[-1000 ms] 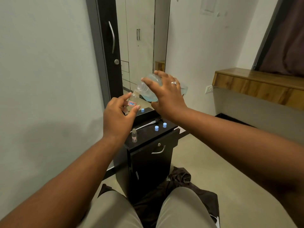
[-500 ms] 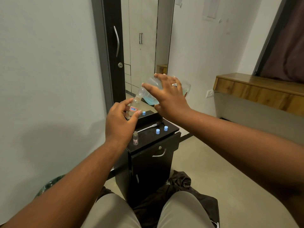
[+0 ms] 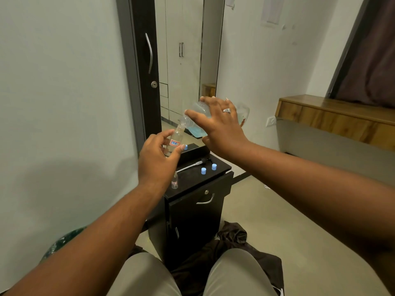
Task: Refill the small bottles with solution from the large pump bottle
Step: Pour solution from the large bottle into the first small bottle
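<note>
My right hand (image 3: 220,127) grips the large clear bottle (image 3: 196,120), tipped on its side with blue solution pooled in it and no pump on its neck. Its open mouth touches the mouth of a small clear bottle (image 3: 176,139) with a red-and-blue label, held upright in my left hand (image 3: 157,161). Another small labelled bottle (image 3: 174,182) stands uncapped on the black cabinet (image 3: 196,182). Blue caps lie on the cabinet top: two (image 3: 203,171) at the right, one (image 3: 186,147) at the back. The white pump tube (image 3: 189,166) lies across the top.
The cabinet stands against a white wall beside a dark door (image 3: 145,67) with a metal handle. A wooden ledge (image 3: 333,112) runs along the right wall. Dark cloth (image 3: 235,236) lies on the floor by my knees. A green object (image 3: 62,242) sits low at the left.
Both hands and the two held bottles have stayed together, mouth to mouth, shifting slightly lower in view as the camera tilts. The large bottle stays tipped.
</note>
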